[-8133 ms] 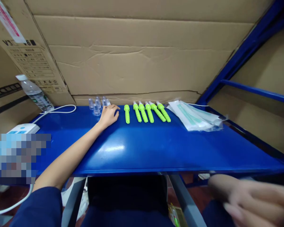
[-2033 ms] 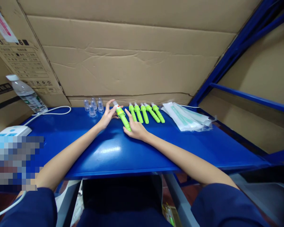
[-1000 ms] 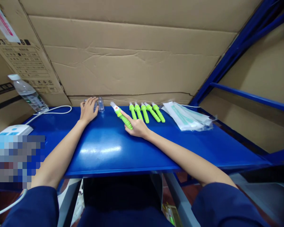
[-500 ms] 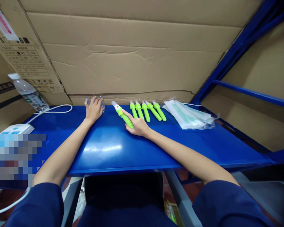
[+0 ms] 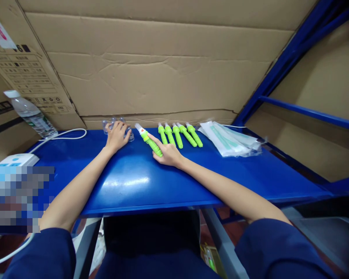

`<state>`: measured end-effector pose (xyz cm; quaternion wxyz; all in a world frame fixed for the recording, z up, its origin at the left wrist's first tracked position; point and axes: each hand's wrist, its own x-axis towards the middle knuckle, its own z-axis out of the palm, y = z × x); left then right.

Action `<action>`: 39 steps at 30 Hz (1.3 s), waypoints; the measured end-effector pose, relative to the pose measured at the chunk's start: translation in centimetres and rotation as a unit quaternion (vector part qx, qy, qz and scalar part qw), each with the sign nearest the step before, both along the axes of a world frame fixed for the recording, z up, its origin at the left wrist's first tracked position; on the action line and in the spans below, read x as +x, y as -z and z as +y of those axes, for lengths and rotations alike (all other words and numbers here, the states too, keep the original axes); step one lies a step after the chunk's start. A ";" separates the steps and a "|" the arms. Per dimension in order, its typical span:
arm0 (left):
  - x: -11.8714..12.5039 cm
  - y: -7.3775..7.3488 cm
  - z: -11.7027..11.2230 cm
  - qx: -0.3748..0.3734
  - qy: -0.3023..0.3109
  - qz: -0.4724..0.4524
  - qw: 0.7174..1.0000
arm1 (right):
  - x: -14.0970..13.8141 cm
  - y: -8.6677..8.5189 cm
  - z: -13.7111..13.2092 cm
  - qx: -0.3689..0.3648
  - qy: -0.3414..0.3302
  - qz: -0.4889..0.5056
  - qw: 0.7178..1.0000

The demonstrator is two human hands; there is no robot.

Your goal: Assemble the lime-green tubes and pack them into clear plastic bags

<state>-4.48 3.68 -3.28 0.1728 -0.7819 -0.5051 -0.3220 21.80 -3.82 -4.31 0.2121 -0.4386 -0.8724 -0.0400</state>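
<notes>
My right hand (image 5: 170, 154) is wrapped round a green ribbed handle-like device (image 5: 153, 146) with a white collar, a red dot and a clear tip. It points up and to the left. My left hand (image 5: 116, 135) rests with spread fingers over several small clear plastic caps (image 5: 105, 124) near the cardboard wall. One clear cap (image 5: 130, 136) is by its thumb; whether any is gripped is hard to see. To the right of the held device, several matching green devices (image 5: 177, 137) lie side by side, clear tips towards the wall.
Flat clear packets (image 5: 231, 139) with pale green contents lie at the right. A water bottle (image 5: 33, 115), a white cable (image 5: 72, 133) and a power strip (image 5: 19, 159) are at the left. The cardboard wall (image 5: 151, 89) stands behind the blue table (image 5: 162, 190).
My left hand has shifted slightly right with its fingers more spread, and more clear caps show around it. My right hand still holds the green device in nearly the same place.
</notes>
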 end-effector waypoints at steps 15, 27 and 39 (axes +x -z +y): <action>1.7 0.2 -0.7 -0.006 0.046 0.028 0.999 | 0.2 0.3 0.4 0.012 -0.008 0.003 1.000; 1.6 0.1 -0.9 -0.041 0.082 0.024 0.996 | 0.3 0.3 0.9 0.000 0.029 0.033 0.999; 0.2 1.9 1.3 -0.169 0.178 -0.011 0.969 | 0.3 0.0 0.8 -0.031 0.076 -0.009 0.997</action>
